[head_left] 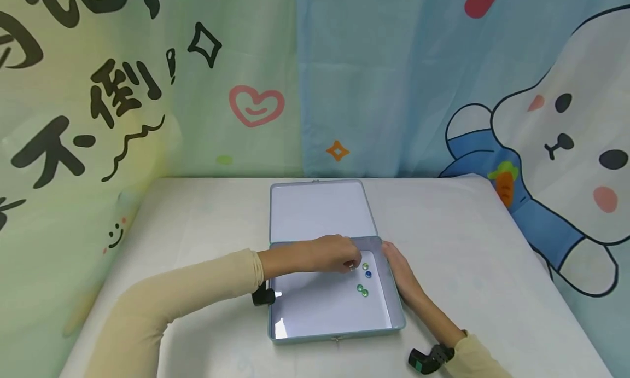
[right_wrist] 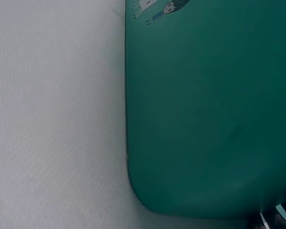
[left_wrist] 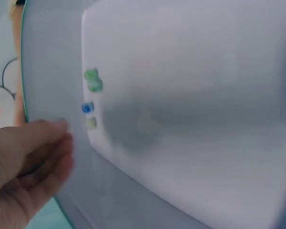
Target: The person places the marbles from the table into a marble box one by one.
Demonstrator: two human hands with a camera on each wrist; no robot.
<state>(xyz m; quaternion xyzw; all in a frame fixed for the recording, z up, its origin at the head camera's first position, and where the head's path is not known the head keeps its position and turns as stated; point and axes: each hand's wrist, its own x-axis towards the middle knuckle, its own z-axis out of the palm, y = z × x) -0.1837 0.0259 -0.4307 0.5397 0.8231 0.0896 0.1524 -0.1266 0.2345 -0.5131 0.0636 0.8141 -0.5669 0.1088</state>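
Note:
An open hinged metal box (head_left: 315, 337) lies on the table, pale inside and green outside. My left hand (head_left: 337, 255) reaches over it from the left, fingers curled, thumb close to the forefinger. A small shiny bead-like marble (head_left: 351, 267) shows at its fingertips; in the left wrist view the left hand (left_wrist: 31, 167) hides it. Near the box's right wall lie a yellow-green marble (head_left: 365, 266), a blue marble (head_left: 368, 274) and two green marbles (head_left: 362, 290). My right hand (head_left: 401, 268) rests along the outside of that wall, fingers extended toward the rim.
The box's lid (head_left: 320, 211) is folded back flat behind the tray. A white cloth (head_left: 211, 219) covers the table, and a printed curtain (head_left: 364, 93) hangs behind it. The right wrist view shows the green outer wall (right_wrist: 205, 119) with small printed figures.

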